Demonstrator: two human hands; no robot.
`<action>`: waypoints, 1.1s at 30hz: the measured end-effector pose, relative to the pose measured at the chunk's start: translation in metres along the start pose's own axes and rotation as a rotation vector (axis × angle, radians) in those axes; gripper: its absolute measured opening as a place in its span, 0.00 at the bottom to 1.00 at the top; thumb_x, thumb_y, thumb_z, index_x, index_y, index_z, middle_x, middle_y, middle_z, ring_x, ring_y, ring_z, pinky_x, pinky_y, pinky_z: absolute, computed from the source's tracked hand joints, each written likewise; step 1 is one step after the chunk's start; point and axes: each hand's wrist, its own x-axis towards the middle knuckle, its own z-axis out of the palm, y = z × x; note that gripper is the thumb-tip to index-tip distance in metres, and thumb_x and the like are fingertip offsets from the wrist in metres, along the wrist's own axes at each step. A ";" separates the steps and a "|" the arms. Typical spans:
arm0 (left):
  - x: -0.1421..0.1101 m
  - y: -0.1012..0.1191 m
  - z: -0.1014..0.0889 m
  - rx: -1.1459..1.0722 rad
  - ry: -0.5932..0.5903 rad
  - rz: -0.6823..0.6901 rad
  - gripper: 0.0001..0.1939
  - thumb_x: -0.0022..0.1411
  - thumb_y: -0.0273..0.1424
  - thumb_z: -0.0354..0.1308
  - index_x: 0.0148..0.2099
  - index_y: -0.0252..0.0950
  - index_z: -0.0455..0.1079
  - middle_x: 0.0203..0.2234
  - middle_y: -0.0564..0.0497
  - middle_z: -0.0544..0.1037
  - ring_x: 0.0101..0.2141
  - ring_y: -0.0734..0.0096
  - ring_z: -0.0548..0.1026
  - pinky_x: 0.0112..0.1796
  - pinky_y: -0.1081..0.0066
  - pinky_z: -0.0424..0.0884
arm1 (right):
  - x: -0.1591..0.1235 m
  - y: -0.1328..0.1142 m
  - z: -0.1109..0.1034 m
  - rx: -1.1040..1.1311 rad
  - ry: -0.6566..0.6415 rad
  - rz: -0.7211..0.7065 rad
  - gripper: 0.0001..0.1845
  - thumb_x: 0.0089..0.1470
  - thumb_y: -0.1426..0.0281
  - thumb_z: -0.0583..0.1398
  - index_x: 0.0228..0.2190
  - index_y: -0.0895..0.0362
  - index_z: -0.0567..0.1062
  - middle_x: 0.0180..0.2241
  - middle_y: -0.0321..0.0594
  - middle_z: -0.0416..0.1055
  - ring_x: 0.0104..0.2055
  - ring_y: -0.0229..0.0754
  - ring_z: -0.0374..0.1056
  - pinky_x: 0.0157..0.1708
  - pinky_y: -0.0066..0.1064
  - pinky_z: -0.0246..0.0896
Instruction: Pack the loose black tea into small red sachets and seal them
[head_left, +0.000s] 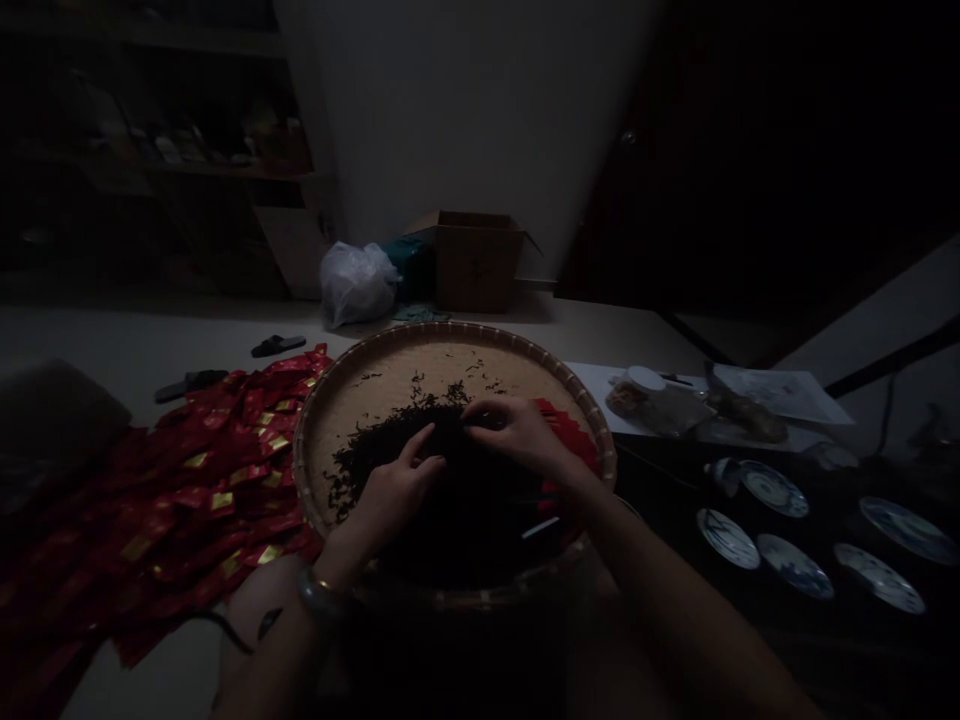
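A round woven bamboo tray (330, 420) holds a heap of dark loose tea leaves (375, 450). My left hand (394, 490) rests on the heap with thumb and forefinger extended into the leaves. My right hand (514, 430) sits at the heap's far side, fingers pinched together on some leaves. Several red packets (570, 440) lie in the tray beneath my right wrist. A bracelet circles my left wrist.
A large pile of red and gold sachets (187, 490) spreads left of the tray. Blue-and-white small dishes (772, 490) and a lidded jar (637, 390) sit on the right. A cardboard box (476, 260), a plastic bag (356, 280) and slippers (277, 345) lie on the floor behind.
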 end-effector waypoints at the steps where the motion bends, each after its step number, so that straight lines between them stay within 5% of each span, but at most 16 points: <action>1: 0.001 0.000 0.001 0.004 -0.011 -0.001 0.14 0.60 0.23 0.52 0.46 0.40 0.71 0.59 0.43 0.63 0.33 0.67 0.79 0.30 0.70 0.76 | 0.000 -0.007 0.002 0.004 0.002 -0.037 0.09 0.47 0.74 0.62 0.34 0.57 0.77 0.35 0.38 0.76 0.39 0.41 0.71 0.41 0.33 0.65; 7: 0.005 -0.003 0.005 -0.005 -0.013 -0.031 0.15 0.61 0.24 0.52 0.50 0.42 0.68 0.61 0.40 0.60 0.29 0.69 0.79 0.26 0.71 0.74 | -0.005 -0.016 0.012 -0.036 -0.055 -0.069 0.21 0.47 0.77 0.62 0.45 0.56 0.74 0.41 0.41 0.74 0.35 0.38 0.71 0.37 0.30 0.66; 14: 0.000 -0.005 0.010 -0.239 0.102 -0.076 0.15 0.59 0.26 0.57 0.49 0.40 0.64 0.62 0.39 0.58 0.32 0.69 0.79 0.30 0.70 0.75 | -0.010 -0.015 0.015 -0.372 -0.227 -0.204 0.10 0.54 0.77 0.59 0.37 0.57 0.77 0.34 0.42 0.75 0.40 0.42 0.64 0.42 0.35 0.60; 18: -0.002 -0.011 0.019 -0.514 0.195 -0.124 0.36 0.57 0.28 0.59 0.63 0.44 0.45 0.60 0.37 0.61 0.37 0.68 0.78 0.37 0.66 0.76 | -0.010 -0.023 0.015 -0.430 -0.287 -0.230 0.12 0.54 0.76 0.59 0.41 0.57 0.75 0.36 0.44 0.73 0.43 0.45 0.61 0.43 0.36 0.59; 21: 0.001 -0.014 0.021 -0.641 0.158 -0.202 0.47 0.56 0.28 0.60 0.67 0.45 0.32 0.55 0.39 0.67 0.39 0.68 0.78 0.39 0.65 0.75 | -0.009 -0.025 0.013 -0.448 -0.322 -0.192 0.11 0.52 0.74 0.62 0.40 0.58 0.74 0.38 0.45 0.71 0.44 0.46 0.61 0.43 0.36 0.60; 27: 0.005 -0.016 0.018 -0.708 0.046 -0.244 0.31 0.56 0.28 0.59 0.61 0.38 0.54 0.35 0.51 0.77 0.34 0.69 0.78 0.35 0.70 0.75 | -0.010 -0.025 0.010 -0.426 -0.382 -0.154 0.17 0.52 0.65 0.63 0.43 0.59 0.71 0.41 0.48 0.68 0.44 0.46 0.63 0.44 0.37 0.61; 33: -0.001 -0.014 0.019 -0.604 0.190 -0.139 0.20 0.58 0.28 0.56 0.53 0.40 0.58 0.48 0.45 0.73 0.43 0.66 0.76 0.40 0.66 0.75 | -0.008 -0.031 0.011 -0.486 -0.368 -0.163 0.16 0.52 0.62 0.63 0.40 0.58 0.73 0.38 0.45 0.71 0.44 0.47 0.64 0.43 0.37 0.59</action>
